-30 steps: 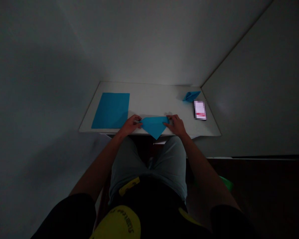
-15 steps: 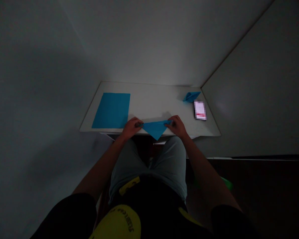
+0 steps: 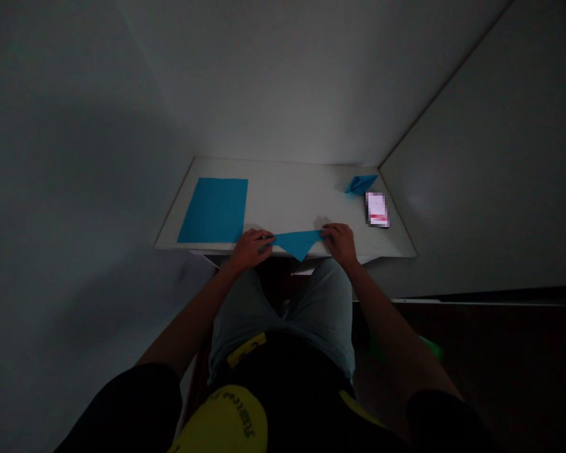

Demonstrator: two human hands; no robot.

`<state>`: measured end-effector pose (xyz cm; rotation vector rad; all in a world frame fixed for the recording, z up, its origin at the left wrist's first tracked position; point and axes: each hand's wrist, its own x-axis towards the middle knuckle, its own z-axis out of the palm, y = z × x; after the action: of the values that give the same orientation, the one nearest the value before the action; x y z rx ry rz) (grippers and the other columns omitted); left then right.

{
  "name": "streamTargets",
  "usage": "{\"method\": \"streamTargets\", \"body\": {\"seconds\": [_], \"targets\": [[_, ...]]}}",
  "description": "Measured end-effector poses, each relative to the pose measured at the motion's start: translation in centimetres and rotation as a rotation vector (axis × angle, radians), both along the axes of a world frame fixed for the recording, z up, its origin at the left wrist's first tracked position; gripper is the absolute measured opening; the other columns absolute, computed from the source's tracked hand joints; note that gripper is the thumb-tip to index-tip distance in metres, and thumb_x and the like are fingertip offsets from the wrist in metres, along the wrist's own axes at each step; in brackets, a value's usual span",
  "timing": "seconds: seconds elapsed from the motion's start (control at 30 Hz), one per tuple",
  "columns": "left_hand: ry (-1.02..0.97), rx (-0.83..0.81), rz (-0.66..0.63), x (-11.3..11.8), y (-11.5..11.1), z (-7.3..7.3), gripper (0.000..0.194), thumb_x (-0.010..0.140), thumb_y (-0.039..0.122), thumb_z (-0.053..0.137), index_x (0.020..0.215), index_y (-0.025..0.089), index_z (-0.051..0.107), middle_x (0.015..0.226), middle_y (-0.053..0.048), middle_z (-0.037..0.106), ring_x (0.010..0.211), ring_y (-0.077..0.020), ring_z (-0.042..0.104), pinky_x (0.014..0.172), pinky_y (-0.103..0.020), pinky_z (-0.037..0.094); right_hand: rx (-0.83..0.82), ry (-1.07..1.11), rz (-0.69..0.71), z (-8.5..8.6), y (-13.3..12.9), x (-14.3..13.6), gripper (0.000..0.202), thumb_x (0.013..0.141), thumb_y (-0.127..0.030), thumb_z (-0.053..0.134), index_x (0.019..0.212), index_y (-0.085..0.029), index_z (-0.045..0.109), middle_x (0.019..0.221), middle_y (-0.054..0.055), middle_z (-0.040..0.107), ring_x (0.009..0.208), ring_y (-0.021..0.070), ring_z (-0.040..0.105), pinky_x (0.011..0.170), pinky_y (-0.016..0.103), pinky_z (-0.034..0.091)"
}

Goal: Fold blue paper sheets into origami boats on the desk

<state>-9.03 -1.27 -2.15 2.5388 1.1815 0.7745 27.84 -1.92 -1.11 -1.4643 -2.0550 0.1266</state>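
Observation:
A piece of folded blue paper [image 3: 298,243] stretches between my hands at the front edge of the white table [image 3: 292,195]. Its upper edge is nearly straight, and a point hangs down over the table edge. The left end is pinched in my left hand [image 3: 255,247]. My right hand [image 3: 339,241] has its fingers closed on the right end. Just beyond my left hand lies a flat blue sheet [image 3: 214,211]. At the back right stands a folded blue paper shape [image 3: 361,184].
A phone with a lit, blurred screen [image 3: 377,209] lies at the table's right side, in front of the folded shape. Walls rise behind the table and on both sides. My legs are below the front edge.
The upper part of the held paper now shows a narrow band, and the hanging point looks smaller. Both hands have turned slightly, with fingers more over the paper's ends.

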Motion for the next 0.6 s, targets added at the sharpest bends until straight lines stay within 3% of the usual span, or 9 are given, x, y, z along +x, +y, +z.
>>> {"method": "streamTargets", "body": {"seconds": [0.1,0.23,0.3,0.4,0.6], "targets": [[0.040,0.006,0.038,0.2,-0.6,-0.1,0.042,0.096,0.044,0.077,0.135,0.029,0.081,0.141,-0.008,0.078,0.116,-0.0323,0.072,0.104,-0.051,0.053,0.018,-0.026,-0.008,0.9,-1.9,-3.3,0.030,0.104,-0.019,0.053,0.123,-0.024,0.076,0.145,0.011,0.075,0.137,0.0312,0.062,0.114,0.052,0.046],[0.053,-0.020,0.044,0.4,-0.9,-0.2,0.047,0.095,0.048,0.080,0.140,0.033,0.078,0.144,-0.006,0.077,0.117,-0.0333,0.072,0.104,-0.052,0.051,-0.046,-0.119,0.225,0.9,-4.1,-9.3,0.049,0.113,-0.041,0.050,0.159,-0.023,0.057,0.167,0.012,0.059,0.156,0.0297,0.052,0.127,0.053,0.040],[0.060,-0.022,0.048,0.3,-0.9,-0.3,0.044,0.097,0.048,0.079,0.138,0.034,0.079,0.144,-0.006,0.077,0.115,-0.0329,0.072,0.102,-0.051,0.051,-0.095,-0.153,0.278,0.2,-4.4,-10.5,0.060,0.114,-0.050,0.050,0.167,-0.021,0.049,0.171,0.013,0.053,0.159,0.0302,0.049,0.131,0.053,0.038],[0.079,-0.018,0.062,0.4,-0.9,-0.3,0.042,0.097,0.048,0.079,0.137,0.034,0.080,0.144,-0.006,0.077,0.114,-0.0328,0.073,0.100,-0.051,0.051,-0.127,-0.168,0.256,-0.9,-4.2,-8.9,0.067,0.114,-0.054,0.047,0.171,-0.019,0.044,0.175,0.015,0.047,0.163,0.0311,0.045,0.134,0.056,0.035],[0.044,-0.015,0.062,1.0,-1.6,-0.4,0.031,0.097,0.038,0.080,0.128,0.033,0.083,0.136,-0.005,0.081,0.112,-0.0306,0.075,0.099,-0.049,0.051,-0.129,-0.189,0.136,-1.1,-4.0,-2.0,0.077,0.111,-0.062,0.050,0.176,-0.022,0.036,0.177,0.014,0.044,0.164,0.0331,0.044,0.133,0.057,0.035]]}}
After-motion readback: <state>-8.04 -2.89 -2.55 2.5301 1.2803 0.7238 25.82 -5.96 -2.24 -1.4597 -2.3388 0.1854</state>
